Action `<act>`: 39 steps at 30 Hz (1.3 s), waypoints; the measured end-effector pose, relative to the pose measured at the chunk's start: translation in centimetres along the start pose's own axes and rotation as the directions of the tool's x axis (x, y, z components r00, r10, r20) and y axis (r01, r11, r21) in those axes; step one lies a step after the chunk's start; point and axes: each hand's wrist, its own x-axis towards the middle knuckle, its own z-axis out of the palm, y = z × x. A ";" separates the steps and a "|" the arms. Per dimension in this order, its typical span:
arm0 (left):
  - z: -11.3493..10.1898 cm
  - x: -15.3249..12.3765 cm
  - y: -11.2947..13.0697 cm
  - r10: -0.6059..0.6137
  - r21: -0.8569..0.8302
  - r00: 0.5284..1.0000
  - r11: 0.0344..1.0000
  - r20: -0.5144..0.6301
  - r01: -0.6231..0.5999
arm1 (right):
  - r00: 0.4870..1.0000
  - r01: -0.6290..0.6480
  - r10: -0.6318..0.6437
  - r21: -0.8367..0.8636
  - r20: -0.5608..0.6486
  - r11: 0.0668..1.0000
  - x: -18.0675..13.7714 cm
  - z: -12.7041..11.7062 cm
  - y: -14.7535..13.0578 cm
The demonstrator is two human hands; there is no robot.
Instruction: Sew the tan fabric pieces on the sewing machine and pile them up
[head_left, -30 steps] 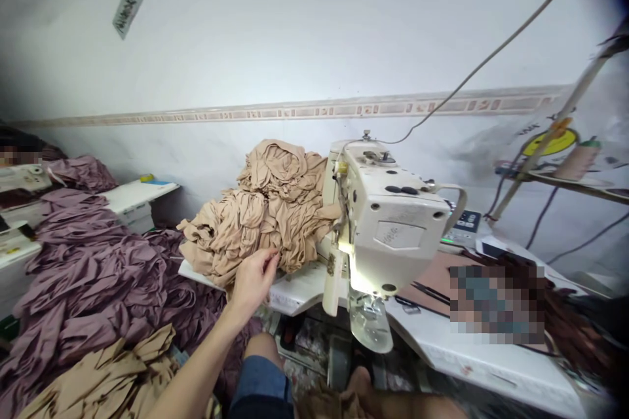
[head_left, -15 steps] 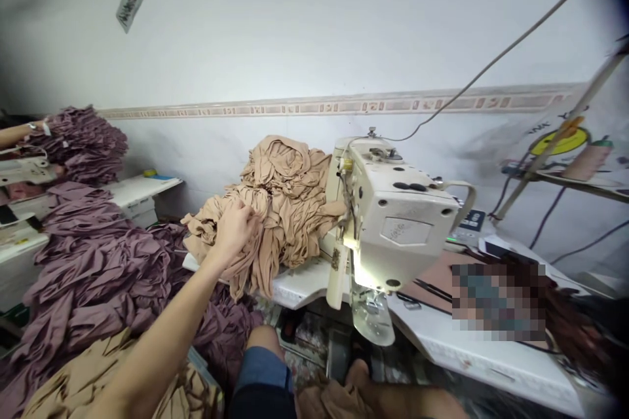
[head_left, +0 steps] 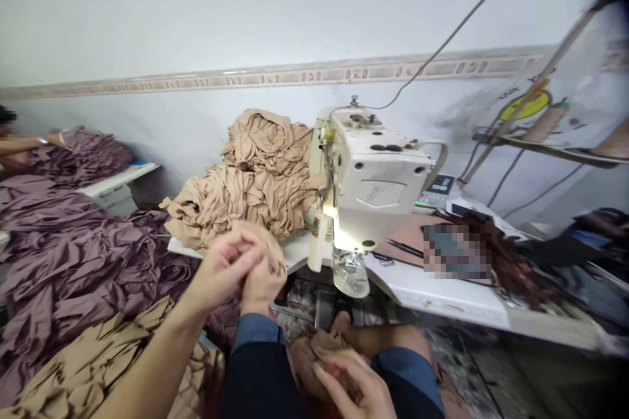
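My left hand (head_left: 236,265) is closed, its fingers curled in a pinch over my raised left knee. A blurred piece of tan fabric (head_left: 270,242) shows at its fingertips. Behind it, a heap of tan fabric pieces (head_left: 255,190) lies on the white sewing table (head_left: 299,254). Low in the view, my right hand (head_left: 356,383) hangs over my lap, with its thumb and fingers bent but apart. Below and beside it, brownish-tan cloth (head_left: 309,353) lies between my thighs. To the right of the heap stands a cream sewing machine (head_left: 383,190) with its light on.
Mauve fabric (head_left: 88,268) is piled at left, with more tan fabric (head_left: 93,373) in front. A co-worker's arm (head_left: 24,144) reaches to mauve cloth at far left. Dark brown strips (head_left: 515,262) lie on the right tabletop, near a thread stand (head_left: 555,146).
My left hand has left the tan heap and come back toward my knee with fabric at its fingers. My right hand has come into view over my lap. The view has shifted right.
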 end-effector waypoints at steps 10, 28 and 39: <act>7.2 -6.6 -12.7 -0.494 -0.254 0.863 0.826 0.104 0.503 | 0.992 -0.080 0.065 0.137 0.107 0.987 1.7 2.5 -3.5; 10.9 -11.1 -16.9 -0.267 0.194 0.796 0.962 0.542 0.191 | 0.923 -0.292 0.241 0.136 0.301 0.947 1.7 -7.5 -0.3; 10.2 -7.7 -13.1 -0.287 0.355 0.785 0.930 0.549 0.091 | 0.879 -0.009 0.017 -0.018 0.476 1.000 4.3 -10.1 -1.8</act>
